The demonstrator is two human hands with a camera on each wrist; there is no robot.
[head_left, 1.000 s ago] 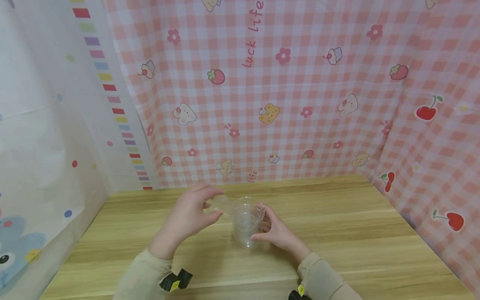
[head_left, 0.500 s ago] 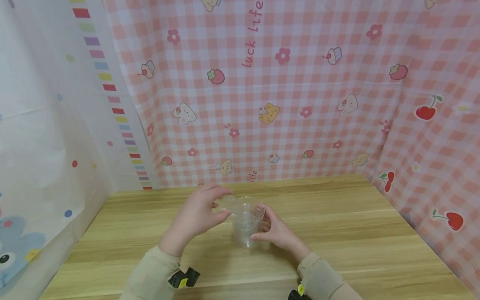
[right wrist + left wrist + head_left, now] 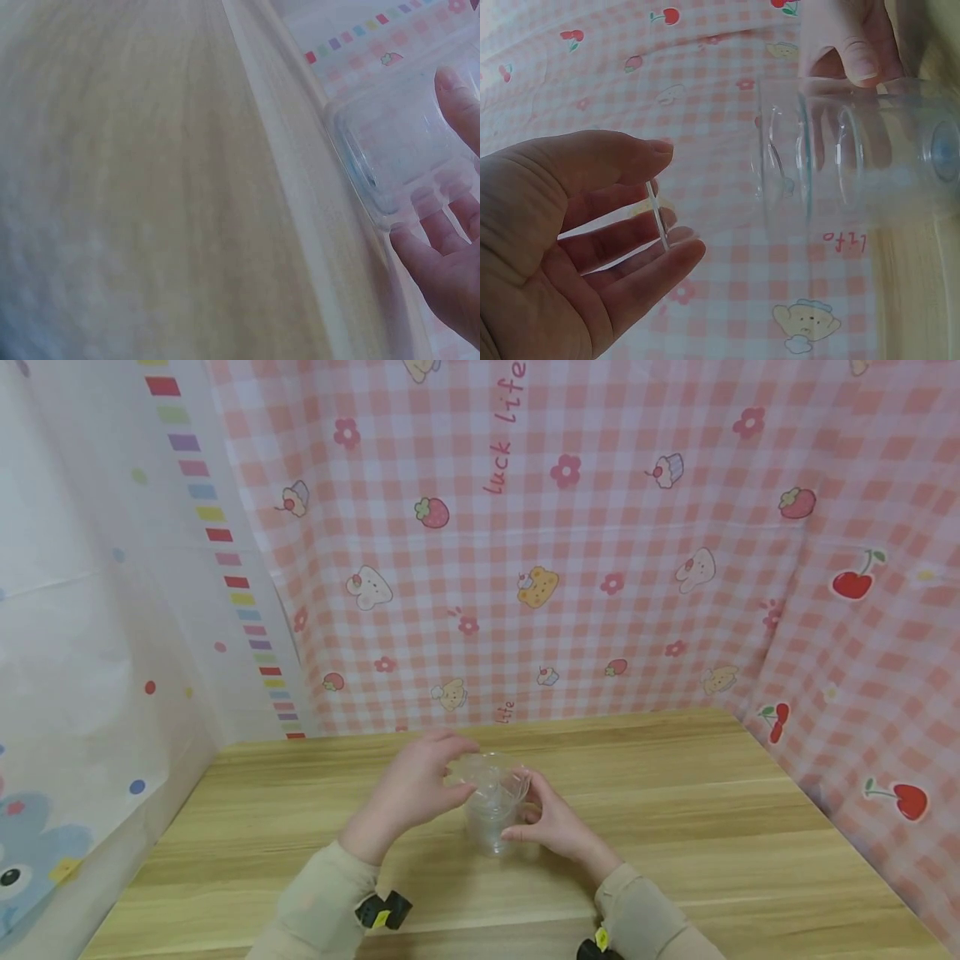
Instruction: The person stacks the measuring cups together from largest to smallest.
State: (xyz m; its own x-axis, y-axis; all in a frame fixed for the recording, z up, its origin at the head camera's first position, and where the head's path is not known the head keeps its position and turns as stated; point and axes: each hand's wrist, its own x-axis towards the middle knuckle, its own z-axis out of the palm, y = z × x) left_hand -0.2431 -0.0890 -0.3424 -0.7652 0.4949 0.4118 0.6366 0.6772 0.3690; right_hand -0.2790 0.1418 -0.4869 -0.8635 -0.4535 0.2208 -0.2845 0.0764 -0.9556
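A clear cup [image 3: 489,828] stands upright on the wooden table [image 3: 675,843], steadied by my right hand [image 3: 557,828], whose fingers and thumb curl round its right side. My left hand [image 3: 414,787] holds a smaller clear vessel [image 3: 469,770] sideways at the level of the cup's mouth. In the left wrist view, the fingers and thumb grip the end of that vessel [image 3: 657,214], and its other end points at the rim of the cup [image 3: 832,157]. Both are see-through, so I cannot tell whether they touch or hold anything. Right fingers [image 3: 442,232] support the cup in the right wrist view.
A pink checked cloth [image 3: 480,552] hangs behind the table, and another side of it drops on the right. White patterned cloth [image 3: 90,585] covers the left. Black wrist cameras [image 3: 384,910] sit on both sleeves.
My left hand has moved to the right with the small vessel, bringing it over the cup's mouth. The right hand and the cup have stayed in place.
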